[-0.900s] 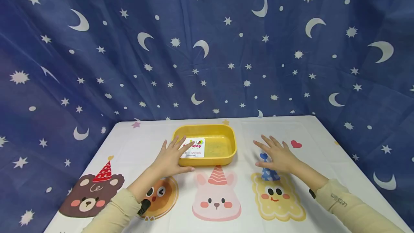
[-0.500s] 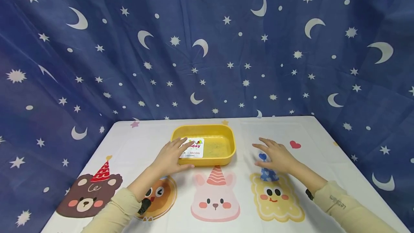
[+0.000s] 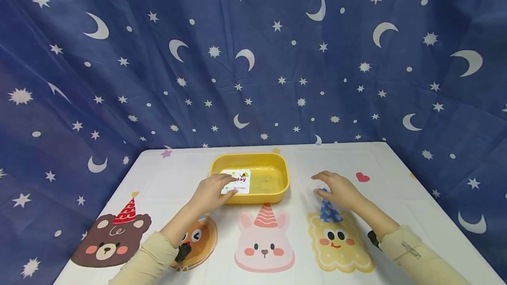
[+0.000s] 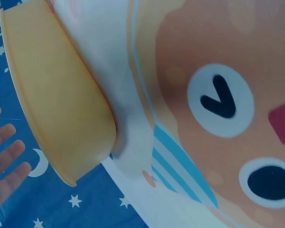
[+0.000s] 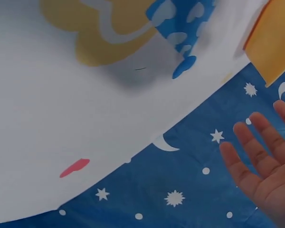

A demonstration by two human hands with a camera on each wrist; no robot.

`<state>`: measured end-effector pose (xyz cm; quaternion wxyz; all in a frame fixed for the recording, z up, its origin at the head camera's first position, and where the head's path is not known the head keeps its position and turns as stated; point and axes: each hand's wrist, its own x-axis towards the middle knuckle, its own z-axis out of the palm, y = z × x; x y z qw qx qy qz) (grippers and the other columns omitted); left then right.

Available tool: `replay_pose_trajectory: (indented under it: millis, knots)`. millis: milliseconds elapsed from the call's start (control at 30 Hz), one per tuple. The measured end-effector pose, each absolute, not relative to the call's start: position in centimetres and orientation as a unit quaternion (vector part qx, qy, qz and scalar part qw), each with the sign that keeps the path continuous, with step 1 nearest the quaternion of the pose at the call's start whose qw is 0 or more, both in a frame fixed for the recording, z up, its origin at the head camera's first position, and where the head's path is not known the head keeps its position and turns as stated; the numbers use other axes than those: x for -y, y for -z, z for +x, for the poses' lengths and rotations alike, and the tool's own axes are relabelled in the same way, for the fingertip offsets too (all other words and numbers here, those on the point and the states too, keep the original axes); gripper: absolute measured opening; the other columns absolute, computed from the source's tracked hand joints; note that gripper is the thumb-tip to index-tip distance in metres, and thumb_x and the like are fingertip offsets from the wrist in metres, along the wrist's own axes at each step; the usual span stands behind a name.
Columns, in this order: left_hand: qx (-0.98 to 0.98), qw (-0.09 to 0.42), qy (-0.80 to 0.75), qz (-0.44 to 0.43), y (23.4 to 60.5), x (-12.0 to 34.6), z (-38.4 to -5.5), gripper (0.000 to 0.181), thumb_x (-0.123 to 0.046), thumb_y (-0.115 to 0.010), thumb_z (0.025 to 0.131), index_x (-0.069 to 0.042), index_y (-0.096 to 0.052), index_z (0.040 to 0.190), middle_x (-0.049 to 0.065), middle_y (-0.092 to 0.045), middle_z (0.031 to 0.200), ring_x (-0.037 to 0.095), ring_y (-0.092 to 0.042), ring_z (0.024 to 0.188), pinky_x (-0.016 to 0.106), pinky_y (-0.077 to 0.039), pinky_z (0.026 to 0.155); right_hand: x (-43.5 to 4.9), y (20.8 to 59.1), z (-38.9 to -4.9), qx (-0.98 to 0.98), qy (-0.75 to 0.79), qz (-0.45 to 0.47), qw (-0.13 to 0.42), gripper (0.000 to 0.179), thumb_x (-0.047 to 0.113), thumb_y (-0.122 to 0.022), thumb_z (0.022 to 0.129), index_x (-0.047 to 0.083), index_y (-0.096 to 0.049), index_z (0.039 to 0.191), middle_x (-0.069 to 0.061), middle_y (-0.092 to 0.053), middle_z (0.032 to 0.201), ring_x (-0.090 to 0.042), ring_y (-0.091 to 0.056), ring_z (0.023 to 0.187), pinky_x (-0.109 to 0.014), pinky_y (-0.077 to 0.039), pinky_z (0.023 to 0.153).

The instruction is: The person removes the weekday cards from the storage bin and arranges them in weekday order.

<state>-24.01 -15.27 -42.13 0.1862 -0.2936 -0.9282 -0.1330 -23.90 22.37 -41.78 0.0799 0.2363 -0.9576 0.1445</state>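
A yellow plastic tray (image 3: pixel 273 198) with rounded corners sits on the table, and a white card (image 3: pixel 242 184) printed "Monday" lies in its left part. Over the tray's left front corner is my left hand (image 3: pixel 211 193), its fingers overlapping the card in the head view. In the left wrist view the fingers (image 4: pixel 7 159) are spread apart beside the tray wall (image 4: pixel 61 95), holding nothing. My right hand (image 3: pixel 339 191) hovers to the right of the tray, above the blue party hat print. The right wrist view shows its fingers (image 5: pixel 256 147) extended, with nothing in them.
The white tablecloth (image 3: pixel 190 166) carries printed figures: a brown bear (image 3: pixel 108 241), a pink rabbit (image 3: pixel 264 250) and a yellow biscuit (image 3: pixel 340 245). A dark blue curtain (image 3: pixel 253 78) with moons and stars stands behind the table and along its sides.
The fingers of both hands have drawn closer together and bent a little, the hands turning slightly on their sides. The tray and card stay in place.
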Motion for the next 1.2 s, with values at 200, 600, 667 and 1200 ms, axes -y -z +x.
replay_pose_trajectory:
  millis: [200, 600, 667, 1200]
  knots:
    - [0.926, 0.202, 0.154, -0.278, 42.0, 15.0, -24.2, 0.023, -0.027, -0.07, 0.083, -0.012, -0.071, 0.101, 0.004, -0.072, 0.101, 0.024, -0.066, 0.095, 0.042, -0.057, 0.078, -21.5, 41.4, -24.3, 0.956, -0.168, 0.228, 0.073, 0.036, 0.022, -0.068, 0.086, 0.003, -0.064, 0.116, -0.015, -0.066, 0.116, -0.034, -0.061, 0.108, -0.051, -0.051, 0.092]
    - [0.925, 0.219, 0.219, -0.221, 41.5, 15.4, -24.8, 0.014, -0.02, -0.068, 0.085, -0.011, -0.073, 0.095, 0.005, -0.073, 0.098, 0.026, -0.068, 0.094, 0.043, -0.056, 0.08, -17.9, 40.2, -25.8, 0.946, -0.214, 0.231, 0.069, 0.03, 0.019, -0.066, 0.088, 0.003, -0.064, 0.113, -0.012, -0.069, 0.107, -0.03, -0.063, 0.097, -0.045, -0.056, 0.083]
    - [0.925, 0.221, 0.224, -0.212, 41.5, 15.6, -24.9, 0.014, -0.019, -0.069, 0.085, -0.011, -0.072, 0.095, 0.006, -0.072, 0.1, 0.027, -0.067, 0.095, 0.044, -0.056, 0.081, -17.1, 39.9, -26.2, 0.945, -0.219, 0.235, 0.069, 0.029, 0.017, -0.066, 0.088, 0.002, -0.064, 0.112, -0.013, -0.068, 0.107, -0.03, -0.063, 0.096, -0.044, -0.056, 0.082]
    - [0.944, 0.164, 0.279, -0.07, 42.6, 19.4, -26.3, 0.03, -0.013, -0.062, 0.089, -0.004, -0.063, 0.118, 0.019, -0.065, 0.116, 0.037, -0.063, 0.102, 0.052, -0.054, 0.085, -11.8, 37.4, -29.6, 0.944, -0.237, 0.231, 0.005, 0.026, 0.011, -0.067, 0.086, -0.001, -0.065, 0.11, -0.018, -0.068, 0.101, -0.027, -0.064, 0.088, -0.032, -0.058, 0.074]
